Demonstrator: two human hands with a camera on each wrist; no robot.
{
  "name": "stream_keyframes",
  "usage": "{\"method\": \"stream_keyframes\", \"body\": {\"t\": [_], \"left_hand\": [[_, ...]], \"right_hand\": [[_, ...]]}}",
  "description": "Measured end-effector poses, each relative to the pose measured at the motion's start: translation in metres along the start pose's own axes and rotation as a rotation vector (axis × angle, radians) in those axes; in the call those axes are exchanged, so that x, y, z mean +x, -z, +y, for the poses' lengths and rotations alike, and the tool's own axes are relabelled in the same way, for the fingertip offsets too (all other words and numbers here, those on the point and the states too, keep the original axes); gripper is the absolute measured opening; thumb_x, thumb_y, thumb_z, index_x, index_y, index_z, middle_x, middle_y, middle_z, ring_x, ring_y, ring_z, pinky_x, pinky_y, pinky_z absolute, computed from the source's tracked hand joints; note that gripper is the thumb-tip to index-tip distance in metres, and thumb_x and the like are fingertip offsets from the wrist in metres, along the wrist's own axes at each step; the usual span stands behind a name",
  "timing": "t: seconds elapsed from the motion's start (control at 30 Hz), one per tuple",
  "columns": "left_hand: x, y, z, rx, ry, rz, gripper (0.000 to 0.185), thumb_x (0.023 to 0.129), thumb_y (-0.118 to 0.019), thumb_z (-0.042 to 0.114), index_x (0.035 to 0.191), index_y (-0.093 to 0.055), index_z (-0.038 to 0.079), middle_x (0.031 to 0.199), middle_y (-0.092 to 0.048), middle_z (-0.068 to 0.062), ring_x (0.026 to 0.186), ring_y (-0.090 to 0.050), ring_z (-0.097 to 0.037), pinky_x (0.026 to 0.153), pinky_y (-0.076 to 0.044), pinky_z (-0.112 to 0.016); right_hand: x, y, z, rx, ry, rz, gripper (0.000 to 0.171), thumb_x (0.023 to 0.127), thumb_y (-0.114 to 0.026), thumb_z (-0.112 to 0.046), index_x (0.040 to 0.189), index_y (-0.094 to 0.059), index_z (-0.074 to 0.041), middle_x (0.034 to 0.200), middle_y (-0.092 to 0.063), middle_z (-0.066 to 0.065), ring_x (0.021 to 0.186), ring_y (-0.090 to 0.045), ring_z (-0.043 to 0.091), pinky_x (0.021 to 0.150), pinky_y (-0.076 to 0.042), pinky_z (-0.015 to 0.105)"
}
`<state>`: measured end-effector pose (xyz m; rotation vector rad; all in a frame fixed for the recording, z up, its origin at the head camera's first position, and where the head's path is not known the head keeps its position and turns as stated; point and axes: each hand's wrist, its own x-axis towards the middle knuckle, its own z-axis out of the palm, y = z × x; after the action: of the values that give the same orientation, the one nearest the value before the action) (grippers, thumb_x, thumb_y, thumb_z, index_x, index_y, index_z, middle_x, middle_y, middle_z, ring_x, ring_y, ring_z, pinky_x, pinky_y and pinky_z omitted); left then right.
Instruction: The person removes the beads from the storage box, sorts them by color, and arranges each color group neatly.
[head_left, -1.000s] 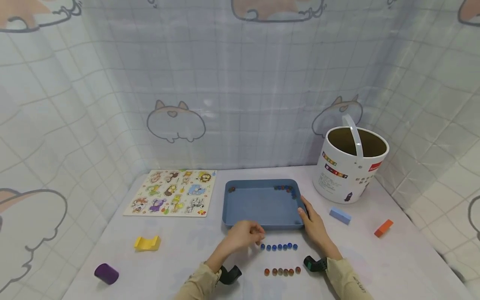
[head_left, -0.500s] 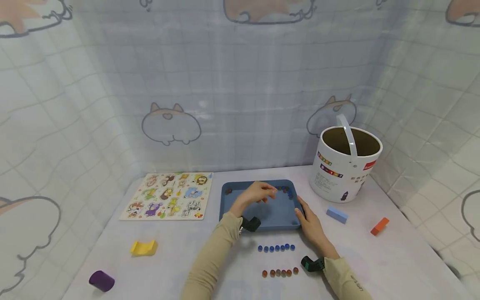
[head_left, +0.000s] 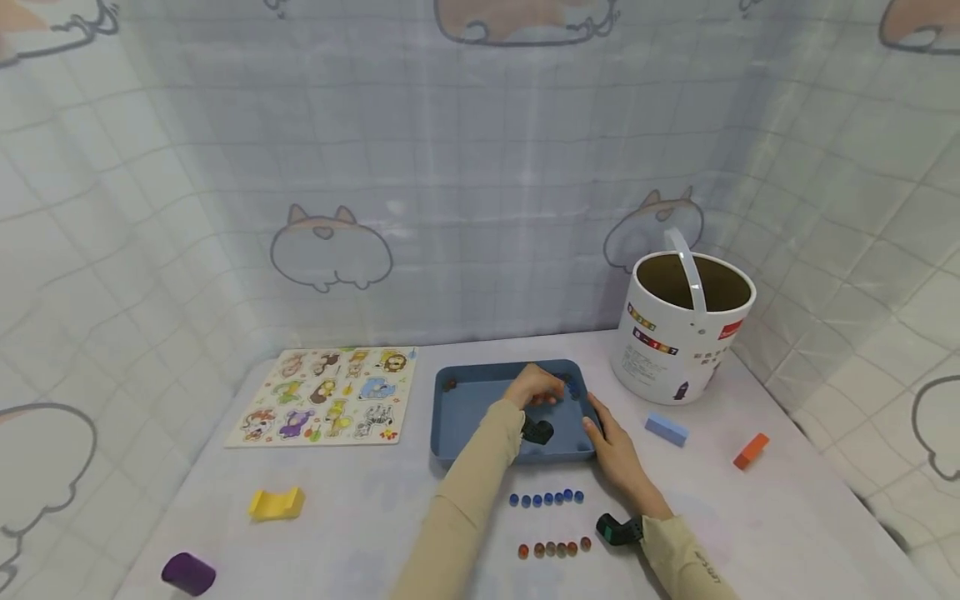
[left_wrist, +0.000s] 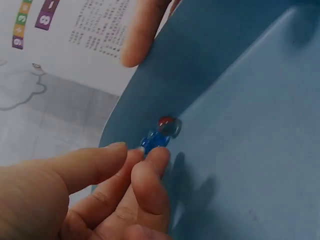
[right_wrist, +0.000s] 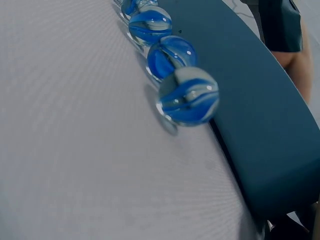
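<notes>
Head view: slick, light marbles [head_left: 548, 498] likely need midline pinching; straight-fingered right hand [head_left: 621, 457] touches tray [head_left: 465, 425], left hand's [head_left: 533, 386] grasp indeterminable.

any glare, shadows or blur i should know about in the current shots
Head view: pale streaks of light run down the curtain; left wrist view: soft, finger-shaped shadows lie beside the left hand on the tray, and the small print on the bucket is too fuzzy to read; right wrist view: small bright highlights on the blue marbles, picture rather dim and bluish.
</notes>
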<state>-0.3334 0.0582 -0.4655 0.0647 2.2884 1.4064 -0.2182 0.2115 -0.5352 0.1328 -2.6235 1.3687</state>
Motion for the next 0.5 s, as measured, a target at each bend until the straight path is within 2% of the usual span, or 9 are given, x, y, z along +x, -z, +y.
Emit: {"method": "stream_keyframes", "body": {"t": [0.13,0.3,0.4,0.5], "left_hand": [[0.002,-0.007,0.000,-0.028,0.038,0.002,0.018,0.090,-0.067,0.012,0.100,-0.075,-0.001,0.090,-0.076,-0.011,0.040,-0.046,-0.002,0.041,-0.030,-0.017],[0.002,-0.015,0.003,-0.002,0.075,-0.017,0.017,0.090,-0.068,0.013,0.099,-0.075,-0.001,0.091,-0.076,-0.010,0.040,-0.045,-0.002,0.042,-0.031,-0.017],[0.003,-0.020,0.007,0.049,0.073,-0.027,0.015,0.089,-0.070,0.014,0.092,-0.077,0.001,0.077,-0.076,-0.006,0.040,-0.043,-0.004,0.042,-0.031,-0.018],[0.004,-0.024,0.009,0.094,0.074,-0.022,0.011,0.085,-0.073,0.012,0.082,-0.077,0.002,0.059,-0.066,-0.003,0.039,-0.039,-0.007,0.041,-0.030,-0.020]], "right_hand": [[0.001,-0.002,0.000,0.007,0.006,0.004,0.056,0.104,-0.042,-0.036,0.154,-0.027,-0.015,0.155,-0.033,0.020,0.140,-0.034,0.044,0.111,-0.027,0.062],[0.000,-0.002,-0.001,0.002,0.001,-0.006,0.056,0.104,-0.042,-0.036,0.154,-0.027,-0.015,0.155,-0.033,0.020,0.140,-0.034,0.044,0.110,-0.028,0.062],[0.000,-0.001,-0.001,0.002,0.002,-0.003,0.056,0.104,-0.041,-0.036,0.154,-0.028,-0.014,0.155,-0.033,0.020,0.139,-0.034,0.045,0.110,-0.028,0.062],[0.000,0.000,0.000,0.004,0.001,0.006,0.055,0.104,-0.041,-0.036,0.153,-0.028,-0.014,0.154,-0.034,0.020,0.139,-0.035,0.045,0.110,-0.028,0.062]]}}
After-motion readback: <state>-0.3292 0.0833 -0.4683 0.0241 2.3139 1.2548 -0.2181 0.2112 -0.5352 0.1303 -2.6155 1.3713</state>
